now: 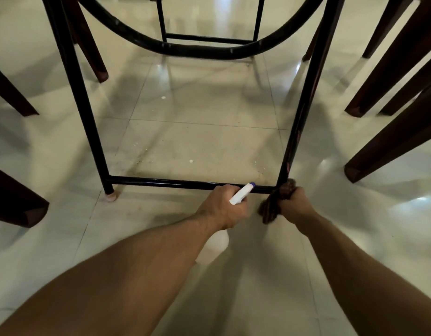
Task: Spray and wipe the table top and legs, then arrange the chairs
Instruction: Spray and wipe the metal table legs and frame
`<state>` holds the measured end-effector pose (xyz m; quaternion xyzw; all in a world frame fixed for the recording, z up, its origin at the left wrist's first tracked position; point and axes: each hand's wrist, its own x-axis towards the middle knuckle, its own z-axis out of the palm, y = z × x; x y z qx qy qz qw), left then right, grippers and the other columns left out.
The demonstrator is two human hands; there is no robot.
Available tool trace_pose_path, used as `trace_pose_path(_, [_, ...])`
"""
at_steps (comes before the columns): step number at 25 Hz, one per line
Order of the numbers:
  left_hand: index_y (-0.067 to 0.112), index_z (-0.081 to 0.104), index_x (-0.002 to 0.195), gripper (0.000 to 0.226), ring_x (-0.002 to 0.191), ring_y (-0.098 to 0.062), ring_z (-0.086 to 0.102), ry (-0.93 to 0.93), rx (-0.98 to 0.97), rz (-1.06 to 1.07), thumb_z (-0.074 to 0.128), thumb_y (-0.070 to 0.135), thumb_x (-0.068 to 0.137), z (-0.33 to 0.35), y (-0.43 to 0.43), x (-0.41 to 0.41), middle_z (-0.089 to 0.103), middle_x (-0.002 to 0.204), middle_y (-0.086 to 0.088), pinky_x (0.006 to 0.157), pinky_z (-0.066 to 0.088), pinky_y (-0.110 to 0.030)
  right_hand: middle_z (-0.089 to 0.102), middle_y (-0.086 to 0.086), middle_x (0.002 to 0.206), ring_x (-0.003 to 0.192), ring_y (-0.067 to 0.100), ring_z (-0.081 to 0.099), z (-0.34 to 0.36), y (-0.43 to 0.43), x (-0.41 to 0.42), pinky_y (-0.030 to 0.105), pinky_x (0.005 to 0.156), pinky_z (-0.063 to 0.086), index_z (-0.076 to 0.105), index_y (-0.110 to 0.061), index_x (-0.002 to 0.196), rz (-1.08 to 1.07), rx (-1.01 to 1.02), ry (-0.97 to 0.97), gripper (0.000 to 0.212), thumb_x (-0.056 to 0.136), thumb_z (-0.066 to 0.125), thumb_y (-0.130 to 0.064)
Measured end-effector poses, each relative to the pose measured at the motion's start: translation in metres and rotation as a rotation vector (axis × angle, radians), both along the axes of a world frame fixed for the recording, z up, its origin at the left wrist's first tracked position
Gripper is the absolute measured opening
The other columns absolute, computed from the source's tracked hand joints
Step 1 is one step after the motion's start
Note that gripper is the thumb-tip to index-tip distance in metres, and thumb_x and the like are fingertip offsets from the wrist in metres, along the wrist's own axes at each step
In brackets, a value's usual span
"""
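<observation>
I look under the table at its black metal frame. My left hand (223, 207) grips a white spray bottle (241, 194) with a blue nozzle tip, pointed at the low crossbar (161, 181). The bottle's body shows below my wrist. My right hand (294, 202) is closed on a dark brown cloth (272, 207), pressed around the bottom of the right table leg (299, 122) where it meets the crossbar. The left table leg (88, 122) stands on a pale foot cap (110, 196).
Dark wooden chair legs stand on both sides: two at the left (18, 209), several at the right (391, 146). A curved black brace (199, 50) hangs across the frame farther back. The floor is glossy pale tile with some specks.
</observation>
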<state>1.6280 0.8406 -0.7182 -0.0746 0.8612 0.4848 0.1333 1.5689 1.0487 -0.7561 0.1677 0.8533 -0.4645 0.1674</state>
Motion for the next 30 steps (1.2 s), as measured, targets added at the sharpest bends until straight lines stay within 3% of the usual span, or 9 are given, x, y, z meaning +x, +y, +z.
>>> trace_pose_path(4, [0.012,0.063,0.076,0.018,0.054,-0.023,0.054,0.012,0.088,0.014,0.054,0.027,0.077,0.012,0.015,-0.013,0.056,0.063,0.000,0.056,0.061,-0.054,0.071,0.023,0.096,0.063,0.032,0.068,0.053,0.013,-0.033,0.034,0.045,0.050,0.061,-0.004,0.112,-0.168,-0.342,0.218,0.024,0.094,0.051,0.007])
trace_pose_path(6, [0.009,0.062,0.076,0.014,0.050,-0.023,0.057,0.029,0.122,0.032,0.056,0.020,0.083,0.020,0.023,-0.024,0.056,0.061,-0.001,0.055,0.061,-0.047,0.071,0.022,0.103,0.076,0.035,0.069,0.085,0.003,-0.043,0.041,0.060,0.054,0.070,-0.010,0.114,-0.058,-0.591,0.204,0.026,0.103,0.047,-0.015])
trace_pose_path(8, [0.008,0.061,0.076,0.015,0.047,-0.024,0.058,0.060,0.138,0.032,0.054,0.018,0.086,0.029,0.032,-0.035,0.054,0.060,-0.001,0.053,0.058,-0.044,0.075,0.018,0.095,0.081,0.035,0.073,0.106,0.000,-0.048,0.051,0.085,0.057,0.074,-0.010,0.102,0.057,-0.439,-0.014,0.036,0.104,0.045,-0.032])
trace_pose_path(10, [0.006,0.061,0.078,0.020,0.051,-0.025,0.055,0.091,0.140,0.018,0.053,0.024,0.083,0.037,0.038,-0.042,0.055,0.062,-0.004,0.055,0.057,-0.050,0.075,0.014,0.080,0.074,0.031,0.073,0.122,0.005,-0.056,0.057,0.096,0.052,0.069,-0.005,0.096,0.101,-0.297,-0.132,0.031,0.101,0.039,-0.010])
trace_pose_path(12, [0.005,0.063,0.081,0.024,0.055,-0.029,0.056,0.106,0.138,0.021,0.054,0.027,0.083,0.040,0.042,-0.050,0.060,0.067,-0.014,0.059,0.056,-0.055,0.075,0.016,0.096,0.088,0.035,0.073,0.136,0.008,-0.059,0.058,0.101,0.048,0.067,-0.004,0.108,0.072,-0.480,-0.091,0.047,0.085,0.028,0.008])
trace_pose_path(16, [0.009,0.062,0.078,0.017,0.057,-0.036,0.060,0.123,0.127,0.042,0.058,0.022,0.089,0.054,0.048,-0.058,0.064,0.073,-0.014,0.060,0.059,-0.054,0.072,0.012,0.114,0.106,0.032,0.068,0.145,0.004,-0.065,0.048,0.094,0.048,0.077,-0.018,0.109,0.016,-0.663,-0.115,0.048,0.093,0.036,-0.039])
trace_pose_path(19, [0.011,0.064,0.080,0.016,0.059,-0.036,0.066,0.157,0.122,0.028,0.057,0.024,0.086,0.080,0.048,-0.069,0.071,0.079,-0.010,0.061,0.061,-0.052,0.069,0.011,0.119,0.113,0.030,0.063,0.156,-0.002,-0.075,0.049,0.103,0.044,0.069,-0.013,0.122,-0.048,-0.881,-0.078,0.073,0.096,0.028,-0.067])
trace_pose_path(23, [0.014,0.056,0.070,0.014,0.051,-0.032,0.062,0.171,0.124,0.048,0.055,0.016,0.084,0.111,0.050,-0.080,0.067,0.073,-0.011,0.051,0.055,-0.039,0.070,0.012,0.087,0.070,0.027,0.069,0.180,-0.008,-0.073,0.035,0.067,0.054,0.071,-0.009,0.090,0.029,-0.484,-0.096,0.043,0.102,0.041,-0.038])
trace_pose_path(30, [0.018,0.055,0.069,0.013,0.064,-0.037,0.069,0.189,0.136,0.106,0.054,0.028,0.077,0.136,0.054,-0.082,0.063,0.068,-0.005,0.063,0.063,-0.055,0.071,0.015,0.105,0.097,0.030,0.069,0.216,-0.020,-0.075,0.050,0.101,0.050,0.071,-0.010,0.099,-0.070,-0.519,-0.001,0.043,0.102,0.039,-0.039])
